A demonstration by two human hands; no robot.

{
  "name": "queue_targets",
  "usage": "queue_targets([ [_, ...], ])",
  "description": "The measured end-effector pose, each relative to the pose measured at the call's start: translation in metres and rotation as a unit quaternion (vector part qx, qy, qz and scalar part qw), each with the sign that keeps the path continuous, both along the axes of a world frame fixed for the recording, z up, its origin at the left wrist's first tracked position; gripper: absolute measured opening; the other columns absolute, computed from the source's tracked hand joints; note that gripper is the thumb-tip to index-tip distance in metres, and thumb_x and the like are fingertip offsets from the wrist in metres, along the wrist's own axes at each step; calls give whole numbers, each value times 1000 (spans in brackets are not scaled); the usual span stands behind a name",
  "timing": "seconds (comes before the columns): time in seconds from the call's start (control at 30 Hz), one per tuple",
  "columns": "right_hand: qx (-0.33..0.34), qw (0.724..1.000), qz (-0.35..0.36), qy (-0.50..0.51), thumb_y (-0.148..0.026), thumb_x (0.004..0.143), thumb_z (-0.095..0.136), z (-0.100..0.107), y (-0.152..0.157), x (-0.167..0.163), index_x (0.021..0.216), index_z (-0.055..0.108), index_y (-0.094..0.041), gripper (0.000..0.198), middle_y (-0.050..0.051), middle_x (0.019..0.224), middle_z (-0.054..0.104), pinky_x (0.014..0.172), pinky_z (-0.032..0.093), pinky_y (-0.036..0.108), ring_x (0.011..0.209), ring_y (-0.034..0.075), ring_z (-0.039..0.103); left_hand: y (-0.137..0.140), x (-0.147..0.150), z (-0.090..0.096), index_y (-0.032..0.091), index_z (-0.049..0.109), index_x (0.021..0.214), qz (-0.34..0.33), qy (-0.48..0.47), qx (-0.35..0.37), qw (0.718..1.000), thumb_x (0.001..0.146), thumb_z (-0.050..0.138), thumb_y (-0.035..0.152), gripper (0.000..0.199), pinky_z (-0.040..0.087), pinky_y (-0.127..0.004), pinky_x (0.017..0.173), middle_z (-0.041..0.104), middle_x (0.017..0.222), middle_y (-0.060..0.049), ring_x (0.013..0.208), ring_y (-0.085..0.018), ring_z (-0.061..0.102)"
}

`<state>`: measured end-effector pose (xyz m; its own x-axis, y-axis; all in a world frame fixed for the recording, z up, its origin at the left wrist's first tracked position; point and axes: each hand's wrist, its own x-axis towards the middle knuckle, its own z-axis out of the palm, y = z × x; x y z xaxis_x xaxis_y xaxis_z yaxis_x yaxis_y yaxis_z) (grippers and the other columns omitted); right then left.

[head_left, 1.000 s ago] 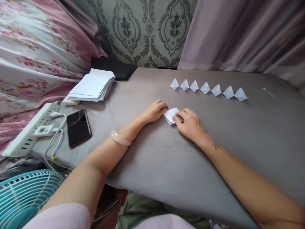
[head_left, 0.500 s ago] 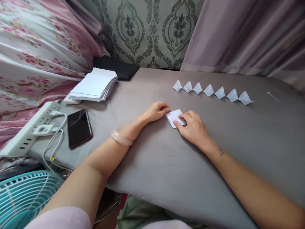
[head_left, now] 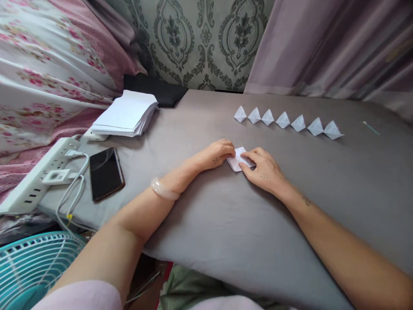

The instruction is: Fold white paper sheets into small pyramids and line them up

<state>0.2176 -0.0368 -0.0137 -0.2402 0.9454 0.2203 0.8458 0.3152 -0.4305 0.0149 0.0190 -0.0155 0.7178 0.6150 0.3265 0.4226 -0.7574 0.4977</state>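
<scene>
A small folded square of white paper point(head_left: 237, 162) lies on the grey cloth surface between my hands. My left hand point(head_left: 219, 154), with a pale bangle point(head_left: 164, 189) further up the arm, has its fingers closed on the paper's left corner. From the other side, my right hand point(head_left: 263, 168) grips the right part between thumb and fingers. Beyond them stands a slanting row of several folded white paper boats point(head_left: 283, 120), and neither hand touches these.
At the back left is a stack of white paper point(head_left: 124, 113) beside a black folded cloth point(head_left: 164, 92). A phone point(head_left: 106, 174) lies near a white power strip point(head_left: 38, 176) with cables. A blue fan point(head_left: 35, 267) stands lower left, and a cotton swab point(head_left: 371, 128) lies far right.
My left hand has moved slightly right, from beside the paper's left corner onto it. The right hand has shifted a little right, still on the paper.
</scene>
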Motion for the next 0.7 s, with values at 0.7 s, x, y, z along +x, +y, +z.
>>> queue_targets([
  [0.7, -35, 997, -48, 55, -40, 77, 63, 1, 4, -3, 96, 69, -24, 25, 6, 99, 64, 75, 48, 36, 84, 21, 62, 1, -3, 12, 18, 72, 87, -19, 3, -55, 998, 90, 53, 31, 23, 45, -32, 90, 65, 99, -9, 95, -18, 59],
])
